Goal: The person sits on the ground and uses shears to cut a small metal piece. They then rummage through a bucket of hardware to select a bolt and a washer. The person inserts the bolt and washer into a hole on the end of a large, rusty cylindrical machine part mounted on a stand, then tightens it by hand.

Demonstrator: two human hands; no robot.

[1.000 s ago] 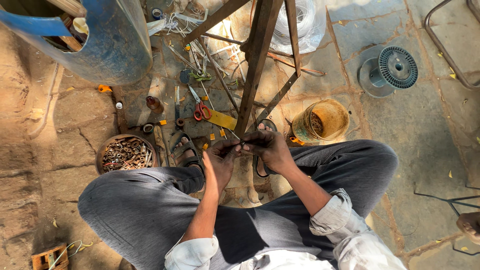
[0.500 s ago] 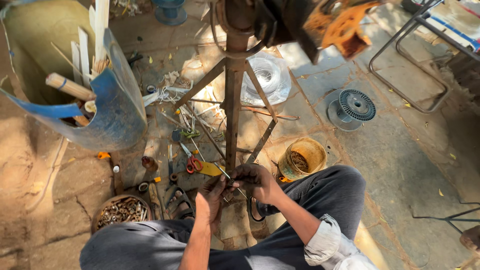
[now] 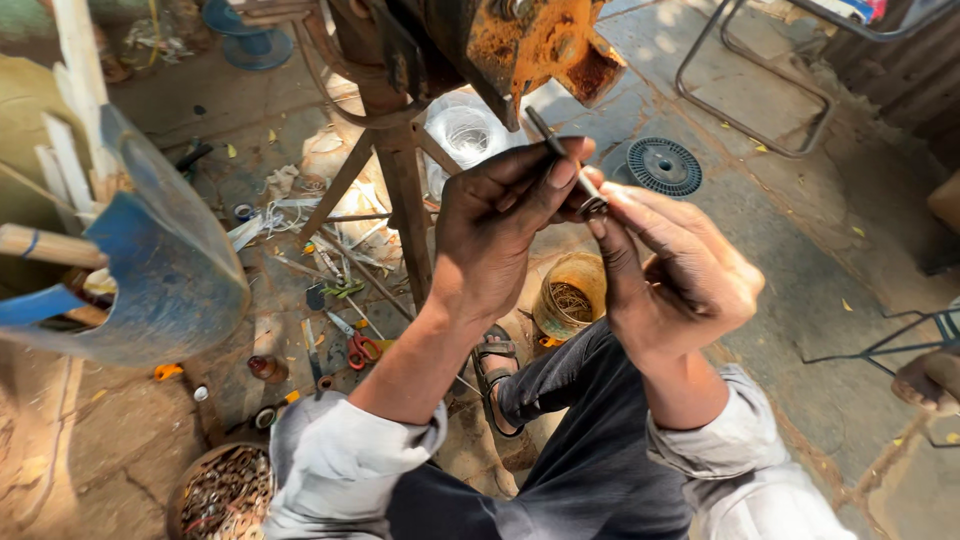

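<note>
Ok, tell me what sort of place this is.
Probably an outdoor repair workshop on stone paving: a rusty machine on a metal stand, hand tools strewn about, and a bowl of metal scrap.

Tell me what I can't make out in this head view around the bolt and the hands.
- Bolt: lower end hidden by the fingertips of the left hand and right hand; the small ring on it is too small to identify.
- Rusty machine: top cut off by the upper edge.
- Tin of wire: partly hidden behind the right hand.
- Bowl of scrap: cut off by the bottom edge, pieces too small.
</note>
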